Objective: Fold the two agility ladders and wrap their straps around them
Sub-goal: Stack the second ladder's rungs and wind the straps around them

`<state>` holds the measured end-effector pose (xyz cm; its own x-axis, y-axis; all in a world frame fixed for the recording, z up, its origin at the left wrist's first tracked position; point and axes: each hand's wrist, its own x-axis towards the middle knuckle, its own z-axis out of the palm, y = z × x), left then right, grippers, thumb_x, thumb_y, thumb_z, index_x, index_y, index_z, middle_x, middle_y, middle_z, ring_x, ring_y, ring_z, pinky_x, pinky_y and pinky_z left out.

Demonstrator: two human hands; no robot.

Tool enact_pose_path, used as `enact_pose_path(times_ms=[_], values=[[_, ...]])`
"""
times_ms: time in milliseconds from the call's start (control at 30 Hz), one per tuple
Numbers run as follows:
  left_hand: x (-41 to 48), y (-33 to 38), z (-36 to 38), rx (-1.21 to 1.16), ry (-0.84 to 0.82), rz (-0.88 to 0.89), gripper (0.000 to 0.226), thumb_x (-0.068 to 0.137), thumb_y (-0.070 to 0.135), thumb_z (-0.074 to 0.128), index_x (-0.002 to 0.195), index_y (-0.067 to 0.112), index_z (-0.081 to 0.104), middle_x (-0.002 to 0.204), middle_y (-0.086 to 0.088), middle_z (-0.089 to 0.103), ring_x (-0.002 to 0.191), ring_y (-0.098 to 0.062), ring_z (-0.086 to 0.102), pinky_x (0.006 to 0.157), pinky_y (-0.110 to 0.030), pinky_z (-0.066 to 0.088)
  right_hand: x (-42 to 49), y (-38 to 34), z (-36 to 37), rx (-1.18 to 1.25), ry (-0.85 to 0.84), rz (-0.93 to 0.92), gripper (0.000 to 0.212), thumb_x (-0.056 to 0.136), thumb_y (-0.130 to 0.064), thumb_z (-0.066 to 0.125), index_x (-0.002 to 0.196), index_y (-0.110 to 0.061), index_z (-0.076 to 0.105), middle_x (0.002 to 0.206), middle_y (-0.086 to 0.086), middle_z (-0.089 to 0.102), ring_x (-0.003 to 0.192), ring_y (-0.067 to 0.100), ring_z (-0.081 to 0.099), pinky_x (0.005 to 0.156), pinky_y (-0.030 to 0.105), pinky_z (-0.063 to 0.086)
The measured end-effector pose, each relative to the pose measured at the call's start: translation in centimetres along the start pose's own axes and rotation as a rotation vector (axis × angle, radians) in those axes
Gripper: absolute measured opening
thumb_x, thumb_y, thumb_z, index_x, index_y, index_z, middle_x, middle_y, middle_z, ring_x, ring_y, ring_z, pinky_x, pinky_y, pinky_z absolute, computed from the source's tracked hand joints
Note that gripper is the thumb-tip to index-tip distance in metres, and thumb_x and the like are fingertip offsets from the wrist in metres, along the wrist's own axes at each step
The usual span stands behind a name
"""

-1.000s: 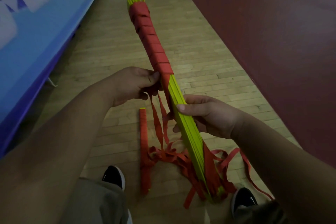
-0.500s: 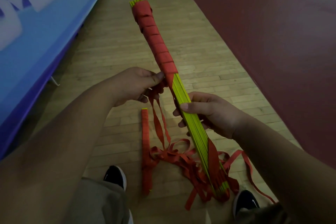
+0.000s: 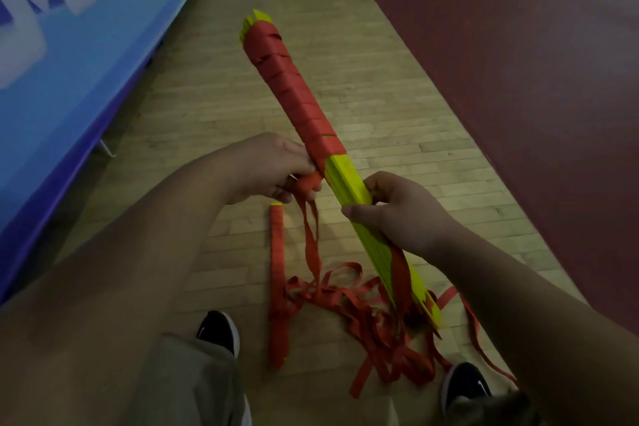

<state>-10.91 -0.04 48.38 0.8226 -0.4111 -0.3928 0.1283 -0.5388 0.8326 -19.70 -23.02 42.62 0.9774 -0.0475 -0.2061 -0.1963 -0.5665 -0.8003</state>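
Wood floor (image 3: 383, 128), left hand (image 3: 266, 166) pinching strap (image 3: 310, 242), right hand (image 3: 403, 213) gripping ladder (image 3: 347, 175)

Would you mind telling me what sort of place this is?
Most likely a gym or sports hall: a wood-strip floor, a dark red painted court area, and a blue lettered barrier along the side.

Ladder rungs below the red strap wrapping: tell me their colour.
The rungs are bright yellow, clearest in the head view.

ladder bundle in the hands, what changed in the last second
The ladder bundle was rolled about its length; a flat yellow side now faces up. The left hand still grips the red strap, the right hand the bare yellow part. The wrapped ladder on the floor stayed.
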Motion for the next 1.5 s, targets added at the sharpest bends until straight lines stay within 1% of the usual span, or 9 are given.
enact_pose_path(times_ms=[333,500,700,900,967,1167,1267,1367,1500], values=[[0.1,0.2,0.8,0.028,-0.013,-0.046,0.024,0.111,0.015,0.056,0.111,0.002,0.076,0.101,-0.011,0.084,0.084,-0.019,0.079,0.061,-0.027,0.051,-0.4,-0.1,0.6,-0.275,0.174,-0.064,0.046,0.09,-0.055,0.085,0.119,-0.031,0.06,0.104,-0.008,0.068,0.095,0.02,0.067,0.084,0.052,0.062],[0.5,0.1,2.1,-0.095,0.166,-0.06,0.021,0.105,0.026,0.067,0.104,0.009,0.078,0.092,-0.006,0.084,0.074,-0.012,0.076,0.06,-0.027,0.049,-0.1,-0.2,1.2,-0.369,0.214,-0.086,0.053,0.089,-0.062,0.083,0.121,-0.033,0.053,0.102,-0.01,0.064,0.09,0.018,0.064,0.079,0.05,0.062],[1.2,0.0,3.7,-0.013,0.373,-0.052,0.05,0.086,0.065,0.08,0.092,0.016,0.083,0.079,0.001,0.082,0.065,-0.008,0.074,0.062,-0.031,0.048,-0.3,-0.4,1.7,-0.371,0.189,-0.136,0.052,0.088,-0.053,0.087,0.116,-0.03,0.049,0.094,-0.012,0.059,0.084,0.015,0.06,0.075,0.048,0.059],[0.9,0.5,3.4,0.151,0.448,-0.016,0.048,0.091,0.066,0.077,0.079,0.019,0.08,0.064,0.006,0.077,0.049,-0.004,0.07,0.041,-0.015,0.042,-0.4,-0.3,2.1,-0.403,0.124,-0.132,0.05,0.092,-0.05,0.084,0.12,-0.029,0.049,0.1,-0.01,0.059,0.091,0.02,0.062,0.078,0.051,0.06],[0.9,0.4,3.6,0.161,0.467,-0.006,0.05,0.092,0.065,0.076,0.078,0.018,0.08,0.063,0.006,0.077,0.051,-0.005,0.072,0.052,-0.019,0.049,-0.6,-0.5,2.3,-0.393,0.112,-0.119,0.048,0.092,-0.05,0.084,0.118,-0.03,0.048,0.098,-0.011,0.058,0.089,0.018,0.061,0.076,0.047,0.058],[1.3,0.4,2.7,0.138,0.483,0.044,0.053,0.094,0.064,0.075,0.076,0.015,0.079,0.065,0.004,0.077,0.051,-0.005,0.067,0.059,-0.025,0.05,-0.6,-1.2,1.4,-0.152,0.045,-0.05,0.059,0.085,-0.055,0.09,0.122,-0.03,0.053,0.105,-0.01,0.064,0.091,0.01,0.066,0.081,0.045,0.063],[1.5,-0.1,1.9,0.071,0.398,0.041,0.049,0.093,0.062,0.077,0.084,0.014,0.08,0.066,0.003,0.076,0.052,-0.005,0.064,0.052,-0.022,0.044,-0.5,-1.1,0.5,0.063,-0.12,0.083,0.063,0.083,-0.06,0.09,0.129,-0.03,0.06,0.114,-0.005,0.073,0.1,0.015,0.074,0.093,0.047,0.064],[1.8,-0.6,1.2,-0.025,0.347,0.038,0.052,0.092,0.063,0.077,0.093,0.011,0.08,0.068,0.004,0.073,0.054,-0.007,0.062,0.055,-0.026,0.044,-0.7,-0.9,-0.6,0.267,-0.375,0.158,0.042,0.098,-0.055,0.075,0.129,-0.027,0.072,0.118,-0.002,0.083,0.111,0.021,0.079,0.11,0.049,0.058],[1.7,-0.6,0.4,-0.145,0.27,0.081,0.051,0.095,0.061,0.074,0.097,0.011,0.081,0.07,0.004,0.07,0.058,-0.008,0.06,0.059,-0.026,0.045,-1.2,-1.6,-1.4,0.511,-0.533,0.16,0.029,0.11,-0.021,0.058,0.133,-0.009,0.07,0.119,0.01,0.083,0.092,0.017,0.077,0.078,0.027,0.062]])
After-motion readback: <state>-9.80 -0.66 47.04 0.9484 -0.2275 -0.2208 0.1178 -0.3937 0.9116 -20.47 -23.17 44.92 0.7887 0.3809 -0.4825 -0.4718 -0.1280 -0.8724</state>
